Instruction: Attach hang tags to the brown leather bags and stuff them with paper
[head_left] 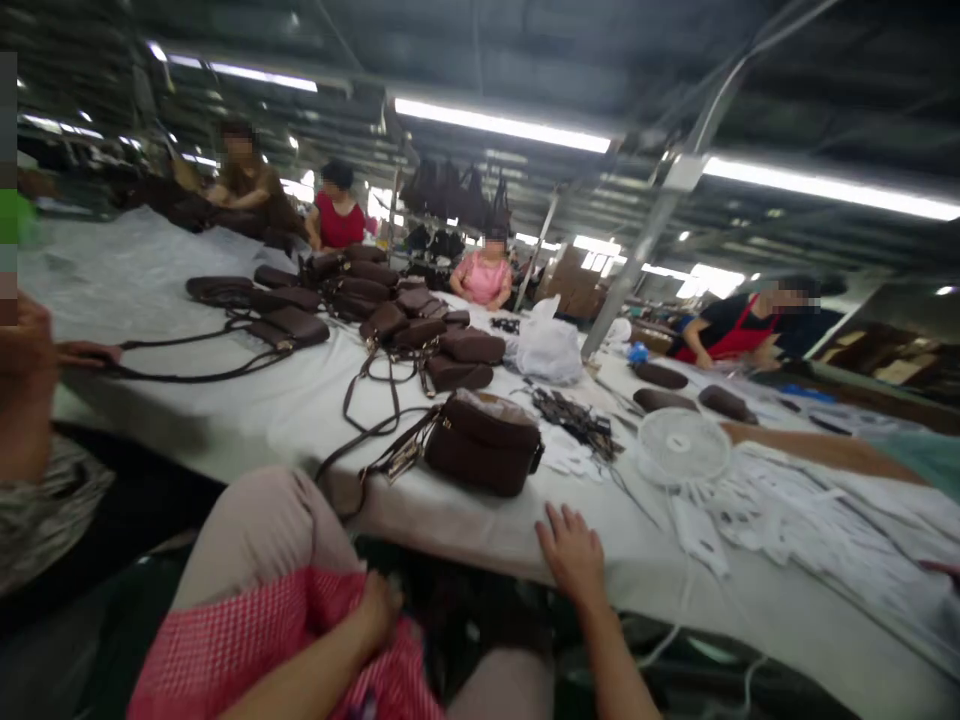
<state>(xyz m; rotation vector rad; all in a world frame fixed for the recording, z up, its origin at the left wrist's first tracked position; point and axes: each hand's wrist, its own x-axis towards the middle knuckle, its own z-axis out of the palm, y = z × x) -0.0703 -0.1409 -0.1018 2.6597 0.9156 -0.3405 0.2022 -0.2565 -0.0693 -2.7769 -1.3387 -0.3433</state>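
Observation:
A dark brown bag point(484, 442) stands near the front edge of the white-covered table point(442, 515), its strap point(375, 435) trailing to the left. My right hand point(571, 550) lies on the table edge just below and right of the bag, fingers spread, holding nothing. Over my lap, on the red checked apron point(247, 620), rests my left hand point(381, 605); its fingers are blurred and curled out of sight, so what they hold, if anything, cannot be made out.
Many brown bags point(457, 358) are heaped behind. To the right are a white fan point(682, 445), black straps point(574, 415) and white pieces point(802, 510). A person's hand point(94, 353) at left touches a bag strap. Other people work across the tables.

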